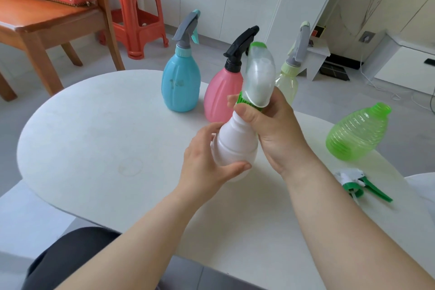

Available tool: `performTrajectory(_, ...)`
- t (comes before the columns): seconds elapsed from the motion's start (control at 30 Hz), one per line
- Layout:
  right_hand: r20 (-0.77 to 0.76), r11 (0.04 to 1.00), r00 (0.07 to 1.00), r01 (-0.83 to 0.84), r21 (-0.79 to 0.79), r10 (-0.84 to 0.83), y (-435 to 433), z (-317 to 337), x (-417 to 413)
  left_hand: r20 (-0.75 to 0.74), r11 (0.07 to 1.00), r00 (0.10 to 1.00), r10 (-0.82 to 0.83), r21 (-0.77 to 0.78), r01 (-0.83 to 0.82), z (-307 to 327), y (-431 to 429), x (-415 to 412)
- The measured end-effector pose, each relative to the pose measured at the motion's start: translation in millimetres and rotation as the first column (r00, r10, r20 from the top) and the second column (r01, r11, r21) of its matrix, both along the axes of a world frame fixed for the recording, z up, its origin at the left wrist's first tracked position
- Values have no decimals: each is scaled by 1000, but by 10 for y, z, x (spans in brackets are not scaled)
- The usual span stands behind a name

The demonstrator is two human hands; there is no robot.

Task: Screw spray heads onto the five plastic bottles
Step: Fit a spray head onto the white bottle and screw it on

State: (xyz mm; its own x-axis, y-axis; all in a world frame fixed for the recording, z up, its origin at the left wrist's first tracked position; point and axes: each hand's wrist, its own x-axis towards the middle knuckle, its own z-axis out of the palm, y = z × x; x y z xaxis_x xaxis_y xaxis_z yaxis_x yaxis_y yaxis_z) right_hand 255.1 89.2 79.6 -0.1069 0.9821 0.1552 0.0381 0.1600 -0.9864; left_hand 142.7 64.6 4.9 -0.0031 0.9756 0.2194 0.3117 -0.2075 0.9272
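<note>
While near wooden chair [47,20], white table [94,125] under blue bottle [180,87].

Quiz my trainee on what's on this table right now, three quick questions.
1. True or false: the green bottle lies on its side with a bare neck.
2. How many bottles standing free on the table already carry spray heads?
3. The left hand holds the white bottle. The right hand has its grip on: A) its green collar, B) its base, C) nothing.
Key: 1 true; 2 three (blue bottle, pink bottle, pale yellow bottle); 3 A.
</note>
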Motion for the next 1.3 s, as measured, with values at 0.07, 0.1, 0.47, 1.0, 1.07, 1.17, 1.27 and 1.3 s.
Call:
performTrajectory(0.07, -45, 1000, 999, -16, -16, 16, 7, -7, 15, -32, 999, 998, -48, -3, 48, 18, 20, -49)
performTrajectory(0.1, -71, 998, 996, -52, -26, 50, 23, 6, 46, -31, 994, 994, -107, -14, 107, 28, 39, -104)
performTrajectory(0.47, -121, 987, 981, -158, -31, 153, -57, 20, 69, 121, 957, 957, -262, -97, 274, 46, 60, -144)
performTrajectory(1.0, 183, 916, 897, -395, -72, 402, 91, 225, 77, 60, 955, 963, -263, -129, 268, 62, 41, -142)
performTrajectory(1.07, 149, 942, 930, -334, -32, 335, 69, 170, 35, 80, 962, 969, -235, -126, 243, 44, 32, -131)
performTrajectory(1.17, 109, 981, 976, -191, 31, 186, 45, 110, -22, 96, 966, 972, -216, -123, 227, 25, 31, -113)
performTrajectory(1.27, 123, 995, 992, 19, 96, -31, 3, 44, -102, 93, 969, 973, -211, -111, 221, 25, 25, -104)
performTrajectory(1.3, 127, 991, 988, 72, 115, -87, -4, 23, -125, 89, 970, 973, -211, -108, 220, 27, 22, -99)
